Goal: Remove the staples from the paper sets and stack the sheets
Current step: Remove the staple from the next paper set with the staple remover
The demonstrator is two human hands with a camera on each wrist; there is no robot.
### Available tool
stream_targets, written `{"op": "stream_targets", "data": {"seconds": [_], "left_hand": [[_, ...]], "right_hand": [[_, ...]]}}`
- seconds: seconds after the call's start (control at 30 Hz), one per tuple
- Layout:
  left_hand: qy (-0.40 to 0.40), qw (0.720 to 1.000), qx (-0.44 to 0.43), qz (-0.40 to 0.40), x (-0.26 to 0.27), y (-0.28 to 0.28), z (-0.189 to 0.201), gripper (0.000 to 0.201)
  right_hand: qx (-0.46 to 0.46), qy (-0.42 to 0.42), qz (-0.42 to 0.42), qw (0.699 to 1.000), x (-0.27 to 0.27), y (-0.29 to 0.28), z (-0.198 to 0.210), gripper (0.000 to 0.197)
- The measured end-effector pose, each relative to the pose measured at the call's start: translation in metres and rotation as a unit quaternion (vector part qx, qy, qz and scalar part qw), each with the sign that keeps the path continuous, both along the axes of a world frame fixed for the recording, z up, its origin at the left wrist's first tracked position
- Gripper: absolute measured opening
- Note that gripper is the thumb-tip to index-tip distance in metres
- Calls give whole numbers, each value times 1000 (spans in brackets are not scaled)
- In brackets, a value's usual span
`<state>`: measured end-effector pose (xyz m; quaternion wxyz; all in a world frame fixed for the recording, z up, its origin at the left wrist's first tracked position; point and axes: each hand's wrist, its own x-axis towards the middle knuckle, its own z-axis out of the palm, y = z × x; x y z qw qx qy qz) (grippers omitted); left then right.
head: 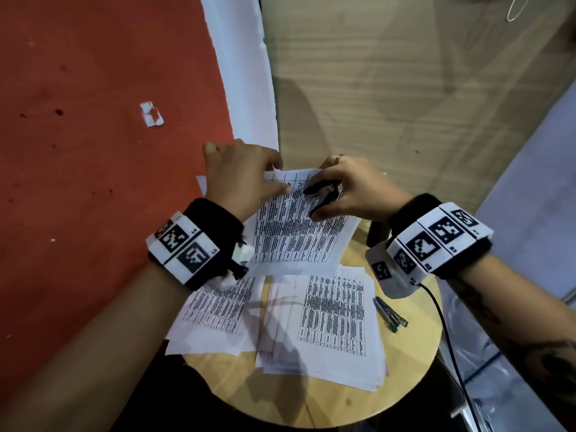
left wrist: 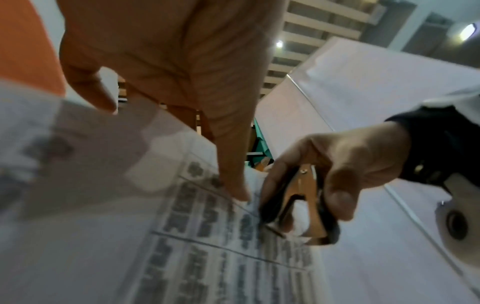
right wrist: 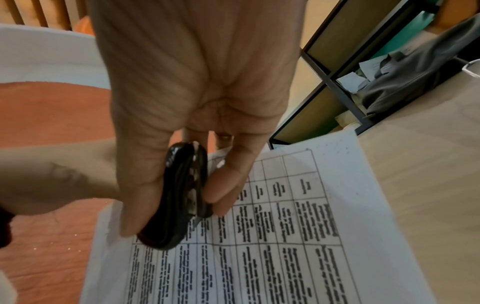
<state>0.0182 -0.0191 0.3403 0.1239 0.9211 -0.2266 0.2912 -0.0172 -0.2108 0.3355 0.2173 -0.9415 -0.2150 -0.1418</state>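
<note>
My left hand point(head: 249, 176) holds a stapled paper set point(head: 299, 238) up off the table by its top left corner, thumb point(left wrist: 237, 191) pressed on the printed top sheet. My right hand point(head: 352, 191) grips a black staple remover point(head: 321, 196) between thumb and fingers. Its metal jaws touch the top sheet near the upper edge, just right of my left thumb. The left wrist view shows the staple remover point(left wrist: 298, 205) with its jaws down on the paper set point(left wrist: 207, 257). From the right wrist, the staple remover point(right wrist: 182, 197) stands squeezed over the paper set point(right wrist: 285, 246). No staple is discernible.
Loose printed sheets lie in two rough piles point(head: 218, 307) point(head: 330, 322) on a round wooden table point(head: 405, 369). A pen point(head: 391, 313) lies at the table's right side beside a black cable point(head: 448, 338). A paper scrap point(head: 151, 114) sits on the orange floor. A shelf unit point(right wrist: 337, 82) stands beyond.
</note>
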Motion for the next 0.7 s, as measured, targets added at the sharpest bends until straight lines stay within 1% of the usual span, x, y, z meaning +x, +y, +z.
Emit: {"op": "stream_targets", "data": {"seconds": [0.03, 0.1, 0.17, 0.27, 0.33, 0.37, 0.43, 0.5, 0.53, 0.6, 0.7], "left_hand": [[3, 1000, 12, 0, -2, -5, 1, 36], [40, 999, 14, -12, -2, -11, 0, 25], [75, 997, -4, -35, -3, -12, 1, 23], [95, 993, -14, -69, -7, -13, 2, 23], [131, 984, -38, -113, -6, -11, 1, 30], [151, 977, -63, -136, -6, -9, 1, 38], [166, 967, -111, -157, -4, -5, 0, 52], [177, 962, -131, -162, -4, -1, -1, 55], [180, 960, -137, -164, -5, -1, -1, 53], [187, 957, -150, -164, -5, 1, -1, 45], [215, 943, -191, -170, -3, 6, 2, 35]], "right_hand": [[2, 1, -1, 1000, -2, 1, 2, 46], [10, -1, -1, 1000, -6, 2, 4, 45], [16, -5, -1, 1000, -9, 2, 4, 45], [34, 1, 2, 999, -13, 0, 5, 44], [48, 9, 5, 999, -15, -1, 6, 43], [54, 12, 4, 998, -17, -1, 7, 43], [56, 14, 4, 998, -20, -1, 7, 44], [54, 13, 6, 998, -21, 1, 6, 44], [52, 9, 6, 999, -22, 1, 6, 44], [69, -23, 1, 997, -23, 4, 4, 45], [153, -134, -17, 979, -27, 8, -6, 49]]}}
